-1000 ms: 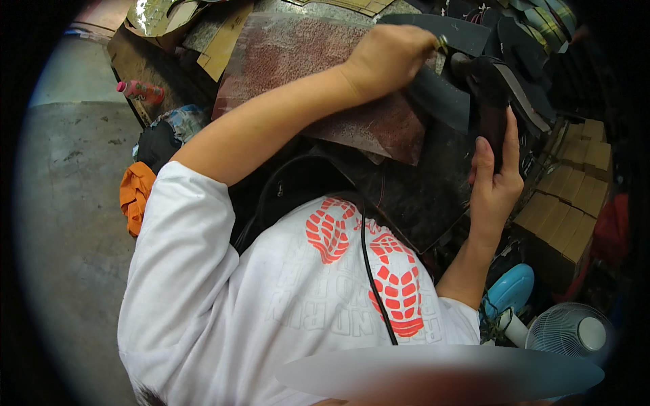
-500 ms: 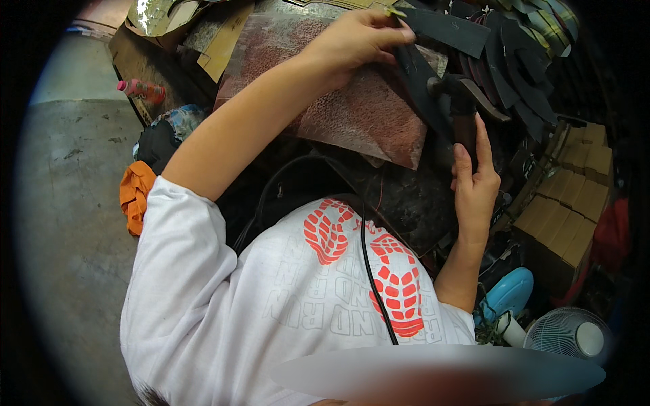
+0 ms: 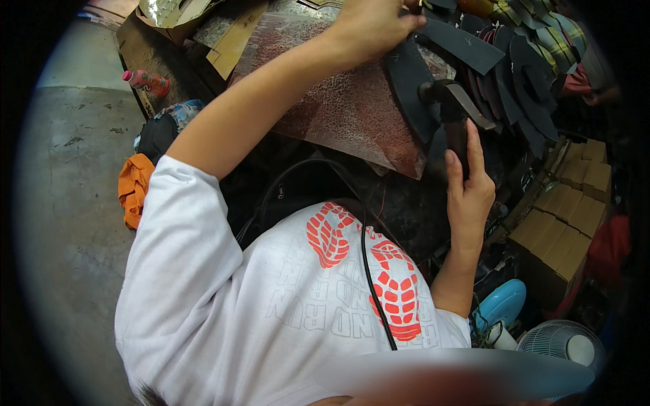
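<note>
My left hand (image 3: 376, 27) reaches far up and pinches a flat black sole-shaped piece (image 3: 408, 81) at its upper edge. The piece stands over a reddish-brown textured sheet (image 3: 338, 111) on the bench. My right hand (image 3: 468, 186) is lower right, wrapped around the dark handle of a tool (image 3: 455, 111) with two fingers pointing up along it. The tool's angled head touches the black piece. More black cut pieces (image 3: 521, 64) fan out at the top right.
Stacked cardboard boxes (image 3: 569, 223) stand on the right, with a blue fan (image 3: 502, 304) and a white fan (image 3: 562, 345) below them. A pink bottle (image 3: 145, 81), an orange cloth (image 3: 134, 186) and concrete floor (image 3: 68, 176) lie left. A black cable (image 3: 365, 271) crosses my white shirt.
My left hand has moved up and away with the black piece, uncovering more of the reddish sheet. My right hand has shifted slightly left and its fingers have closed in around the tool handle.
</note>
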`<move>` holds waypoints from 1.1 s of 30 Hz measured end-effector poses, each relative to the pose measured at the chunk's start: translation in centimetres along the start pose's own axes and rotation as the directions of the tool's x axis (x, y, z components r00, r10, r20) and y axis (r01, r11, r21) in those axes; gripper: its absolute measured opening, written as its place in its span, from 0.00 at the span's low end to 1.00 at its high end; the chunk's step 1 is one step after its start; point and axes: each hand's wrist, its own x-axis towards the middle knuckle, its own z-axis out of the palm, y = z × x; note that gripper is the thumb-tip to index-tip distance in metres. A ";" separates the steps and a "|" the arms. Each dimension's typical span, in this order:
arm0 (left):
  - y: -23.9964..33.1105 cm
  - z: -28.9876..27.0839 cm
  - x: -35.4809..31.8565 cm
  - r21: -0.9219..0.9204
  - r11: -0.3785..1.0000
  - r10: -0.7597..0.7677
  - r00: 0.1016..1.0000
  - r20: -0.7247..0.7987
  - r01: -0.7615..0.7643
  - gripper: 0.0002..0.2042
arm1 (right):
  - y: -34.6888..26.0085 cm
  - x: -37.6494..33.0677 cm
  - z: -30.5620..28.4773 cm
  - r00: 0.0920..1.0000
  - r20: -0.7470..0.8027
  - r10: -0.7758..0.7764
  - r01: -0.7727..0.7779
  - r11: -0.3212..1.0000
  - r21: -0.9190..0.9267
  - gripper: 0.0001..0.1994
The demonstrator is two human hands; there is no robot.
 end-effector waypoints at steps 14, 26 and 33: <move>-1.2 1.7 -3.5 -0.576 0.470 -0.449 0.743 0.497 0.669 0.05 | 0.2 -0.2 0.1 0.994 0.054 0.090 -0.092 0.995 0.045 0.27; 0.3 1.7 -3.3 -0.297 0.915 -0.206 0.949 0.239 0.274 0.09 | -1.3 0.8 -2.9 0.998 -0.053 -0.037 0.046 0.979 0.197 0.21; 1.3 2.6 -3.4 -0.098 0.987 0.140 0.986 0.089 -0.131 0.06 | -5.6 2.6 -7.1 0.759 -0.585 -0.286 0.546 0.768 0.334 0.28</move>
